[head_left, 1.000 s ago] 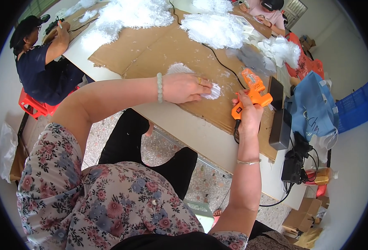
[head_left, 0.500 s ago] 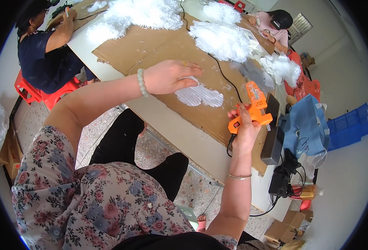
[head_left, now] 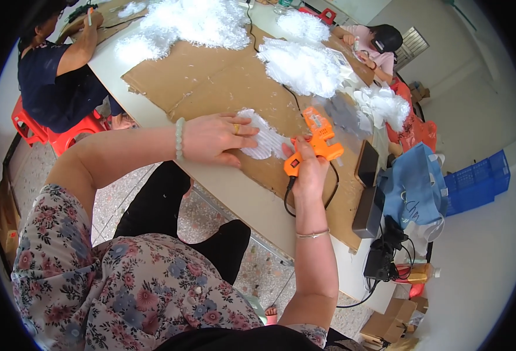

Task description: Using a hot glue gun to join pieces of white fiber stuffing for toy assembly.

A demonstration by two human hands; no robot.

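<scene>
My left hand (head_left: 216, 139) reaches in from the left with its fingers stretched out, the tips resting on the left side of a white ribbed piece (head_left: 265, 140) with an uneven outline. That piece lies flat on brown cardboard (head_left: 211, 79). In my right hand (head_left: 310, 175) is an orange glue gun (head_left: 317, 143), its handle wrapped by my fingers and its black cord hanging below. My right fingers are close by the right end of the white piece; whether they touch it I cannot tell.
Fluffy white piles (head_left: 196, 26) lie at the back, with another heap (head_left: 301, 65) nearer. On the right are a phone (head_left: 366, 164), a dark box (head_left: 369, 212), a blue bag (head_left: 413, 184) and black adapters (head_left: 380, 260). Two people work at the far left and far right.
My right hand has brought the glue gun left, up to the white piece. The left hand has shifted and its fingers now lie on the piece's left side. The view has turned slightly.
</scene>
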